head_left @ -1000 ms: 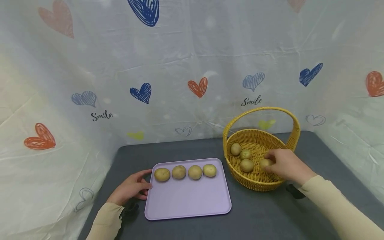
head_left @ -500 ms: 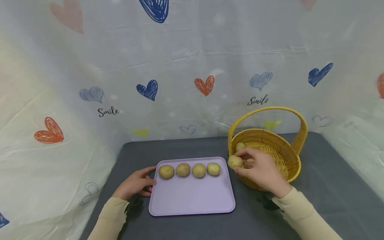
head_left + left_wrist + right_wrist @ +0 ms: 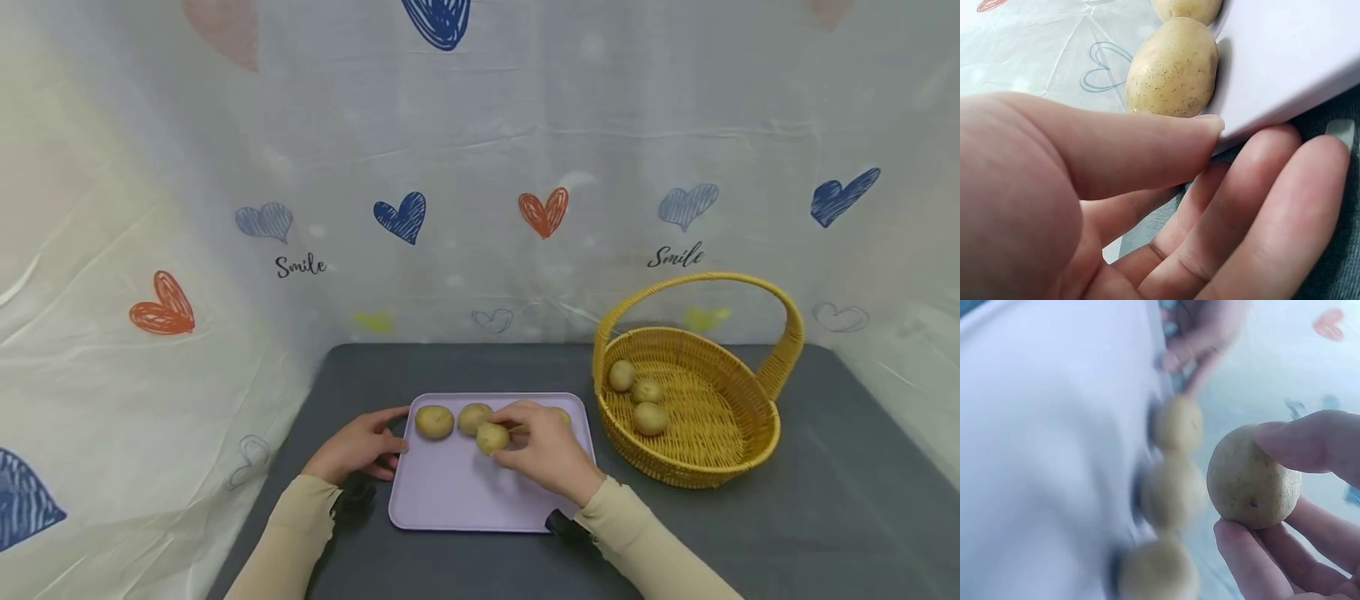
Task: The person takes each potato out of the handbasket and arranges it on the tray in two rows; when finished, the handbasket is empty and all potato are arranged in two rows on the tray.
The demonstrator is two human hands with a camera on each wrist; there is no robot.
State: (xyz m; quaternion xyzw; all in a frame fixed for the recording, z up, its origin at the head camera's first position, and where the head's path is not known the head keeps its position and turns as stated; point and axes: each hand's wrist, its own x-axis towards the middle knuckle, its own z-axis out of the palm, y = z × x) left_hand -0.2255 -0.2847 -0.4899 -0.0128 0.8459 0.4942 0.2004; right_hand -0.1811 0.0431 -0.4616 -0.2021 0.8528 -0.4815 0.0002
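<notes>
Over the lilac tray (image 3: 442, 500), we see a person's right hand (image 3: 551, 454) pinching a held potato (image 3: 492, 437) between thumb and fingertips, clear of the palm. That potato sits at the hand's left, over the tray and just in front of the row of potatoes (image 3: 474, 418) along the tray's far edge; it looks so nearly round that we cannot tell a long axis or which way it points. In the row, we find the leftmost potato (image 3: 434, 422) lying lengthwise, roughly parallel to that edge, while the fingers partly hide others. At the tray's left rim, the left hand (image 3: 360, 446) rests with relaxed fingers, its thumb touching the edge. Right of the tray, on the dark counter (image 3: 840, 500), we note three potatoes (image 3: 650, 418) in the left part of a yellow wicker basket (image 3: 720, 437), its handle arching overhead.
</notes>
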